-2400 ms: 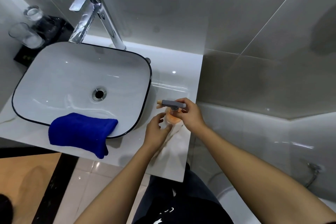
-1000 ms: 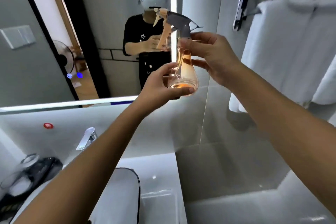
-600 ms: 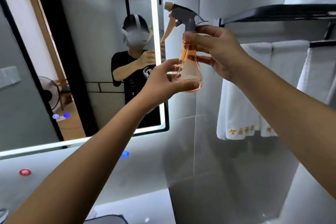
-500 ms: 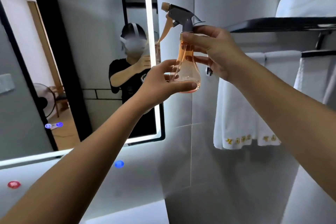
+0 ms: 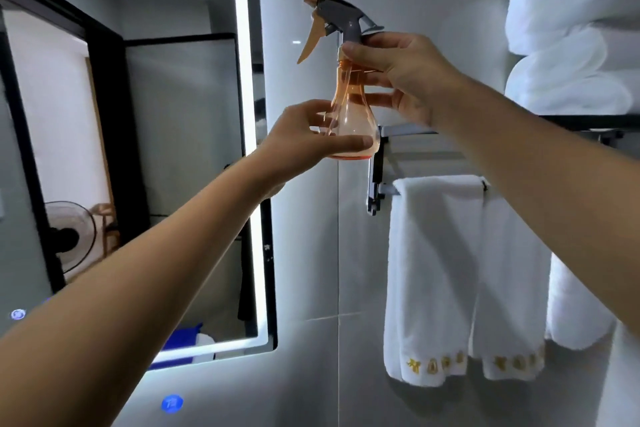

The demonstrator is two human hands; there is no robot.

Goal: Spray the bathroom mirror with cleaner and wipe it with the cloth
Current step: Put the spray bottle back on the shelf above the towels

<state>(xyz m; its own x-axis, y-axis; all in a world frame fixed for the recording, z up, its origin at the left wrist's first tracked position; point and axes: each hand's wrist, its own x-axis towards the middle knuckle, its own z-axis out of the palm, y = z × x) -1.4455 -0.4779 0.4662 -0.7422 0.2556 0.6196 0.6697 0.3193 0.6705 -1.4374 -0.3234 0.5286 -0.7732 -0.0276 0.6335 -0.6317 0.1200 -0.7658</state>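
My left hand (image 5: 304,139) cups the bottle (image 5: 349,118) round its base; my right hand (image 5: 398,80) pinches its neck under the trigger (image 5: 310,42). I've lifted it from the counter to the mirror (image 5: 138,149), nozzle pointing left at the glass. No finger's on the trigger yet, so spraying comes next, I'd say.

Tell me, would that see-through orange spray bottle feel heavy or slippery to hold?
Probably light: the see-through orange spray bottle shows only a thin layer of liquid at its base. Its smooth, bulbous plastic may be a bit slippery, which may be why the left hand steadies the belly while the right hand grips the neck.
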